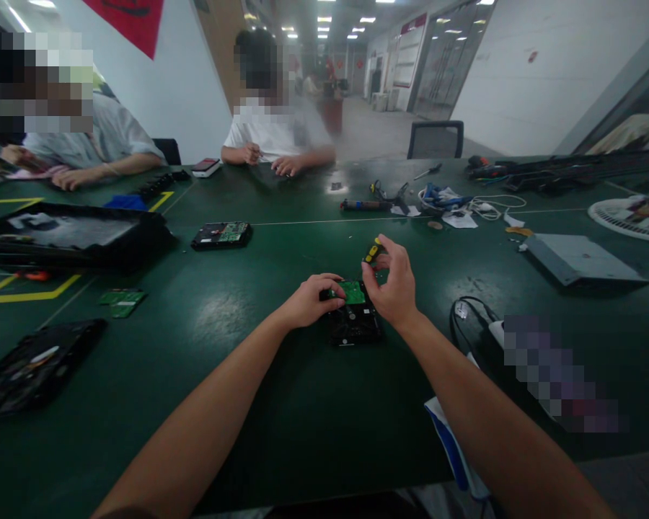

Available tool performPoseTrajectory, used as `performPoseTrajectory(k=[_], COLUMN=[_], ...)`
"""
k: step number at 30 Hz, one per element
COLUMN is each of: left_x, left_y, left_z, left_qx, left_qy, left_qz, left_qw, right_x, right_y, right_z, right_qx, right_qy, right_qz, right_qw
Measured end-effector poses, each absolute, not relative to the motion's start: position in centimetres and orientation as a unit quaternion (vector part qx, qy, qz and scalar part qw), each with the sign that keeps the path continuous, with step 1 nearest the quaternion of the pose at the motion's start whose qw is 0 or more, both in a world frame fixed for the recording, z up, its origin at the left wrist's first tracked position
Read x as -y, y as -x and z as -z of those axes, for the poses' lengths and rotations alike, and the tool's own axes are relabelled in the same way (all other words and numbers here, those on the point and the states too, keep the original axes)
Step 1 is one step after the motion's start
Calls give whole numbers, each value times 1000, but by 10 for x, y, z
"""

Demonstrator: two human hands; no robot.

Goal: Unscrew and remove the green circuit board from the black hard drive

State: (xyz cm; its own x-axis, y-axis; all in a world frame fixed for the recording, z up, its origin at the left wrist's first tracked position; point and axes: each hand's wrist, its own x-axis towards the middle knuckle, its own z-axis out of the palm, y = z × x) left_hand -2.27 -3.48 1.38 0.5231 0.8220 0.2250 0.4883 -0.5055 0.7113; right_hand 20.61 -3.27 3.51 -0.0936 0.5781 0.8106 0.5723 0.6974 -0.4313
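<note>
A black hard drive (pixel 360 330) with a green circuit board (pixel 352 291) on its far part lies on the table in front of me. My left hand (pixel 312 300) grips its left side, thumb and fingers over the board's edge. Just above the drive's right side, my right hand (pixel 394 282) pinches a yellow-and-black screwdriver (pixel 373 251) by its handle. The handle slants up, and I cannot make out the screwdriver's tip. The right hand partly covers the drive's right edge.
Another hard drive (pixel 221 235) lies ahead on the left, near a black casing (pixel 76 234) and a loose circuit board (pixel 122 301). Coiled cables (pixel 448 197), a grey metal box (pixel 584 258) and a power strip (pixel 552 375) are on the right. Two people sit across the table.
</note>
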Motion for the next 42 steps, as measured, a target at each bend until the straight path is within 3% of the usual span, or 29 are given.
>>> performPoseTrajectory(k=[42], left_x=[35], left_y=[22], left_z=[-16], left_qx=[-397], left_qy=[-823], left_qz=[-282], left_qw=[291], right_x=[35], right_y=[-206], right_z=[-37], right_qx=[746], right_qy=[385], right_qz=[-1], right_qw=[544])
